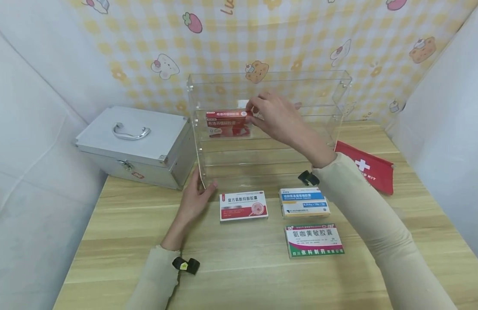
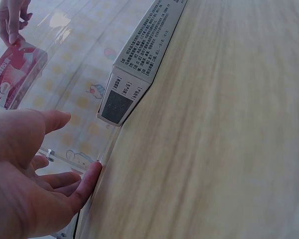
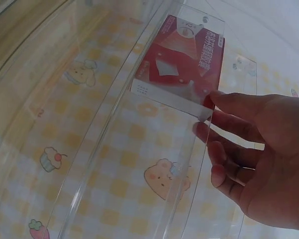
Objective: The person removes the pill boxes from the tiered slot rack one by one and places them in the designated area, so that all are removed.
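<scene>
A red-and-white medicine box stands on a tier of the clear acrylic shelf, toward its left side. My right hand pinches this box at its right upper end; in the right wrist view, thumb and fingertips meet at the box's corner. At the shelf's lower left corner, my left hand holds the side panel, thumb in front and fingers at the outer side. Nearest to that hand lies a white-and-red medicine box, its end panel showing in the left wrist view.
A silver metal case stands left of the shelf. In front lie a blue-and-white medicine box and a green-and-white one. A red first aid pouch lies at right, partly behind my right sleeve. A checked cloth hangs behind.
</scene>
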The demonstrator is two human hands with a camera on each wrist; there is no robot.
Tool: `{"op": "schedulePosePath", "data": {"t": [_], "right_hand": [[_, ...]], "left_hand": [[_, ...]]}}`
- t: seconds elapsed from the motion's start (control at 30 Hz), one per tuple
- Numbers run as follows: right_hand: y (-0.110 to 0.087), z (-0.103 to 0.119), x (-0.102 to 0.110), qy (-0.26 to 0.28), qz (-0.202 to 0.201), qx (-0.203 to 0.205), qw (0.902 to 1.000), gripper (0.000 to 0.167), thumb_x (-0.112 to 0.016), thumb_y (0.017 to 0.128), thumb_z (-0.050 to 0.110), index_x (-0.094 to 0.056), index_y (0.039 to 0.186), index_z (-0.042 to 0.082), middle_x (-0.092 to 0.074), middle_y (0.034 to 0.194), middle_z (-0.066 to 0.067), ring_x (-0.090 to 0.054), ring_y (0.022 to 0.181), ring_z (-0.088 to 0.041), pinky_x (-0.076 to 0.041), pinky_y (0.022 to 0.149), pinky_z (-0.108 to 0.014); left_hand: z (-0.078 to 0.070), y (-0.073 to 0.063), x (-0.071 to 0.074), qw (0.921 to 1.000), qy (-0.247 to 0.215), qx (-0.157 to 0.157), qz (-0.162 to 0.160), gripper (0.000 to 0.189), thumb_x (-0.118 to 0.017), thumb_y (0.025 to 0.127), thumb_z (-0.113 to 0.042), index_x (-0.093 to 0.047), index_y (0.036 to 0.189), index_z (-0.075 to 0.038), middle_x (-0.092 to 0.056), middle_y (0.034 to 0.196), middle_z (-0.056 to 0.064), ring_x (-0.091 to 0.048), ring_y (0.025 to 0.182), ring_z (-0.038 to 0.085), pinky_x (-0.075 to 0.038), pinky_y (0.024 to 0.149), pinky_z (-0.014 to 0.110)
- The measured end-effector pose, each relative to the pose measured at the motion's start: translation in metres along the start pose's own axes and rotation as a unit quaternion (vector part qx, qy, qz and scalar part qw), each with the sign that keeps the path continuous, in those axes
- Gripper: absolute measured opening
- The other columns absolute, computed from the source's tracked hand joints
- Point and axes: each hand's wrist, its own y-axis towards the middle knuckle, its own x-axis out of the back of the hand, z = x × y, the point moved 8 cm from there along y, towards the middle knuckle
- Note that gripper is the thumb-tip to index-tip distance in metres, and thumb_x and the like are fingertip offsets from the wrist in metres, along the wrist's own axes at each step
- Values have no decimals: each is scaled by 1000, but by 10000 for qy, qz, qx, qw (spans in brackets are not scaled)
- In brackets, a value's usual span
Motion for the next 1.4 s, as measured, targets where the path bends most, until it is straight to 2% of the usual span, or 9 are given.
{"op": "schedulePosePath", "data": {"t": [0.17,0.47,0.6,0.7,0.9,1.1,1.2,1.3,1.4], "right_hand": [[1,-3,0,384,217,-196,9988,28,-65,95,35,-65,110,12,-70,105,-5,-55,101,-23,-45,87,-42],[-1,-12,-2,1213,175,-821,9891,22,-70,93,24,-65,109,11,-70,105,-5,-63,99,-18,-49,88,-36],[-1,-12,-3,1375,79,-897,9864,22,-72,91,21,-67,110,10,-72,103,-6,-64,97,-19,-50,81,-35],[-1,-14,-3,1515,88,-929,9840,22,-72,91,22,-68,109,11,-73,100,-5,-64,87,-18,-49,72,-32],[-4,-21,2,1934,-131,-994,9760,23,-69,93,25,-67,112,12,-71,102,-3,-54,78,-18,-43,65,-29],[-11,-23,37,2367,-1089,-824,9619,31,-68,93,32,-64,118,14,-68,104,4,-51,76,-14,-41,66,-27],[-14,-19,52,2577,-1338,-684,9545,31,-69,92,34,-65,118,15,-68,103,7,-52,78,-12,-42,69,-26],[-16,-14,57,2847,-1230,-533,9492,31,-70,92,34,-67,116,15,-68,103,6,-56,80,-13,-45,71,-26],[-19,-13,50,3351,-822,-664,9362,30,-71,91,34,-69,113,14,-69,101,1,-59,82,-17,-46,67,-29]], "left_hand": [[-3,0,2,10000,50,5,-24,77,-63,97,-34,-16,158,-28,-31,155,19,-42,133,36,-49,98,46],[0,-4,-1,10000,23,36,22,77,-63,97,-32,-16,158,-26,-33,153,20,-51,124,39,-50,95,47],[1,-5,-3,10000,-10,37,16,77,-63,97,-33,-17,158,-27,-32,154,19,-46,130,37,-48,98,47],[0,-6,-4,10000,-44,-6,13,77,-63,97,-32,-17,158,-27,-32,154,18,-43,132,37,-47,99,47],[0,-6,-5,10000,-55,-7,21,77,-63,97,-31,-17,158,-27,-31,155,17,-44,132,35,-48,98,46],[1,-4,-4,10000,-20,22,27,77,-63,97,-33,-17,158,-29,-31,155,18,-45,130,37,-49,97,47],[1,-4,-3,10000,-60,10,20,77,-64,96,-34,-17,158,-29,-34,153,19,-49,127,38,-49,97,48],[1,-4,-1,10000,-82,-24,7,78,-64,96,-34,-17,158,-29,-36,152,18,-49,127,38,-49,96,49],[0,-3,0,10000,-57,-74,9,78,-64,96,-35,-17,158,-29,-35,153,18,-46,130,37,-49,97,47]]}}
